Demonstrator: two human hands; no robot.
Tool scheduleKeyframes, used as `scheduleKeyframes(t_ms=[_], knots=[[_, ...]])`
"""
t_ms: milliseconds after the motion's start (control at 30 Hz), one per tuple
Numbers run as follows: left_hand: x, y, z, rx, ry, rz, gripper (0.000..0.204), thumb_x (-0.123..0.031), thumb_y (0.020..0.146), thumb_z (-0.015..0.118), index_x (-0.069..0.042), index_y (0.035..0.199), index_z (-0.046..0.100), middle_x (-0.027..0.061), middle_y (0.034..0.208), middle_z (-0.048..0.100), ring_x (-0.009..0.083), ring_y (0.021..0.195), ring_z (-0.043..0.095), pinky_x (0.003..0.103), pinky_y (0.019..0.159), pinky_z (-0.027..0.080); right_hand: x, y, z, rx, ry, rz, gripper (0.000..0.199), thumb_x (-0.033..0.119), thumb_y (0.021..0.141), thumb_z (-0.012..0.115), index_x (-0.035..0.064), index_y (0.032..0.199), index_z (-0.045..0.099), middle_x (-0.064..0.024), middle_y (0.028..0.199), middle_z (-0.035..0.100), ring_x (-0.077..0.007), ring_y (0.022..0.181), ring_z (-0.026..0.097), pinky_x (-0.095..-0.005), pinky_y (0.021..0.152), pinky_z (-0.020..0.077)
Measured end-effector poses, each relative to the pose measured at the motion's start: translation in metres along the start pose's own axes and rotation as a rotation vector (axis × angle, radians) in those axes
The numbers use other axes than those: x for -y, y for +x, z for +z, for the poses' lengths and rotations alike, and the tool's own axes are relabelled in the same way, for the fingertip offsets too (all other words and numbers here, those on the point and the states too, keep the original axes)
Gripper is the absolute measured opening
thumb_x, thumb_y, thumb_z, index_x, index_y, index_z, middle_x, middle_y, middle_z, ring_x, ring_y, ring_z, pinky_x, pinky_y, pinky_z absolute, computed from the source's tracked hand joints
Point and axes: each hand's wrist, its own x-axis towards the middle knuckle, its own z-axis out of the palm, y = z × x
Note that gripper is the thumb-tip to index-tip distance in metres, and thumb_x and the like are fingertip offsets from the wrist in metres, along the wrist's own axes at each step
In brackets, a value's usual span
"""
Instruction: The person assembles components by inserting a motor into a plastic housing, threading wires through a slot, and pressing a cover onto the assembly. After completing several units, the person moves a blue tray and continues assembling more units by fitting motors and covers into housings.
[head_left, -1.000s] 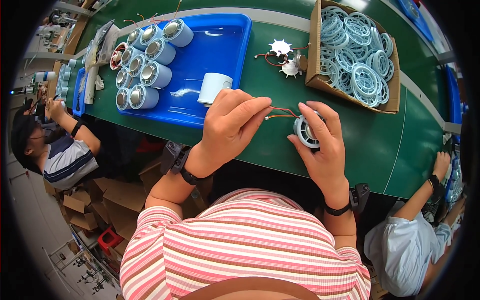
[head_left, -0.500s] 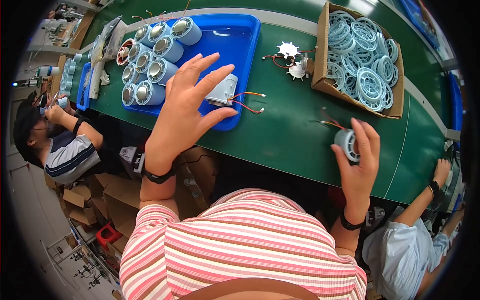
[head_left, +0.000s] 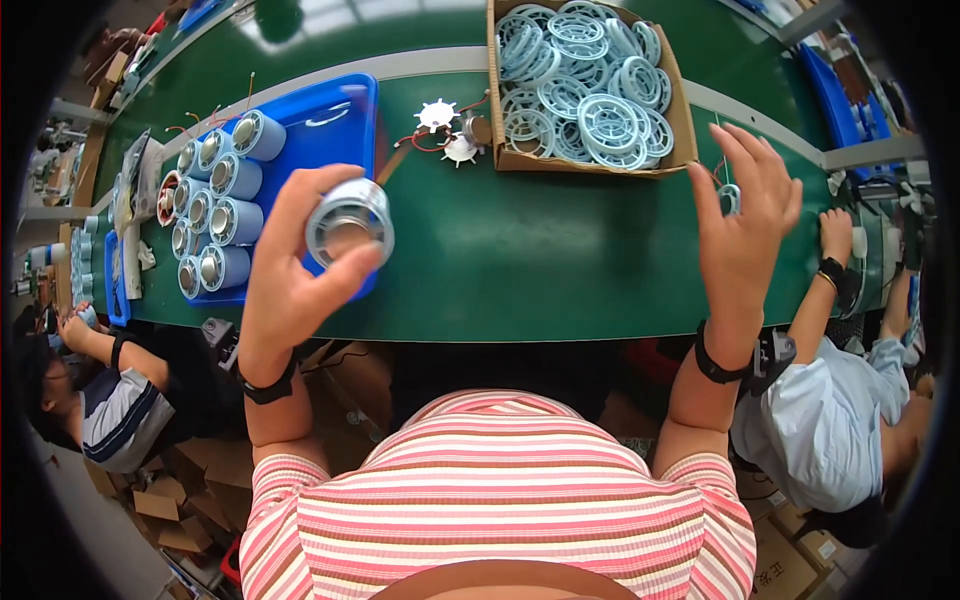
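My left hand [head_left: 300,270] grips a light-blue motor housing [head_left: 352,225] with a round metal centre, its spoked end face turned up, over the near right edge of the blue tray [head_left: 365,110]. In that tray, several similar housings [head_left: 235,175] lie in rows at its left, metal ends turned toward the left. At the right, my right hand [head_left: 745,215] is spread, thumb and fingers apart. Just behind its fingers is another light-blue housing [head_left: 731,198] with thin wires, mostly hidden by the hand; it appears to rest on the green table [head_left: 500,270].
A cardboard box [head_left: 590,168] full of light-blue spoked rings stands at the back middle. Left of it lie white toothed discs [head_left: 437,115] with wires. Co-workers sit at the left [head_left: 120,400] and right [head_left: 820,420]; the right one's hand [head_left: 836,235] is close to mine.
My left hand has closed on a housing and lifted it from the tray. My right hand has moved right, opened and let go of its housing. The view has swung right.
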Motion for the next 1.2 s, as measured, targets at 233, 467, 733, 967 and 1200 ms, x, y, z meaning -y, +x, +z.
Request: scheduleKeyframes(t_ms=[233, 467, 733, 967, 1200], knots=[[0.001, -0.002, 0.06, 0.251, 0.037, -0.042, 0.06, -0.013, 0.079, 0.075, -0.003, 0.135, 0.057, 0.0147, 0.129, 0.059, 0.0255, 0.115, 0.059, 0.034, 0.098, 0.048, -0.032, -0.008, 0.0, 0.228, 0.125, 0.088, 0.047, 0.019, 0.086, 0.077, 0.0102, 0.131, 0.064, -0.0095, 0.136, 0.06, -0.0298, 0.133, 0.049, -0.0465, 0.116, 0.0311], [0.005, 0.015, 0.073, 0.102, 0.394, 0.359, 0.046, -0.005, 0.085, 0.069, -0.002, 0.13, 0.062, 0.0164, 0.134, 0.059, 0.0311, 0.118, 0.055, 0.038, 0.1, 0.046, -0.066, -0.047, -0.004, 0.376, 0.233, 0.156, 0.055, 0.012, 0.084, 0.078, 0.009, 0.135, 0.059, -0.0117, 0.135, 0.06, -0.0325, 0.128, 0.053, -0.0423, 0.109, 0.0413], [0.011, 0.009, 0.105, -0.058, 0.475, 0.362, 0.031, -0.001, 0.088, 0.067, -0.002, 0.119, 0.065, 0.0136, 0.128, 0.063, 0.0345, 0.114, 0.057, 0.042, 0.094, 0.046, -0.103, -0.049, 0.034, 0.055, 0.603, 0.528, 0.058, 0.02, 0.09, 0.078, 0.0017, 0.138, 0.05, -0.0188, 0.129, 0.059, -0.0314, 0.114, 0.062, -0.0378, 0.099, 0.0479], [-0.002, 0.005, 0.089, -0.067, 0.615, 0.512, 0.034, -0.021, 0.087, 0.078, -0.003, 0.113, 0.064, 0.0131, 0.125, 0.063, 0.0341, 0.108, 0.06, 0.04, 0.089, 0.048, -0.105, -0.061, 0.03, 0.005, 0.237, 0.535, 0.055, 0.025, 0.096, 0.074, -0.0032, 0.135, 0.049, -0.0201, 0.128, 0.06, -0.0226, 0.107, 0.064, -0.0324, 0.091, 0.0506], [-0.04, -0.004, 0.1, -0.04, 0.565, -0.199, 0.05, -0.03, 0.083, 0.082, -0.005, 0.122, 0.063, 0.0159, 0.128, 0.059, 0.0352, 0.111, 0.061, 0.041, 0.088, 0.049, -0.017, 0.006, -0.019, 0.118, 0.595, 0.255, 0.013, 0.009, 0.093, 0.069, -0.0002, 0.101, 0.071, -0.0116, 0.097, 0.071, -0.029, 0.085, 0.069, -0.033, 0.078, 0.0526]])
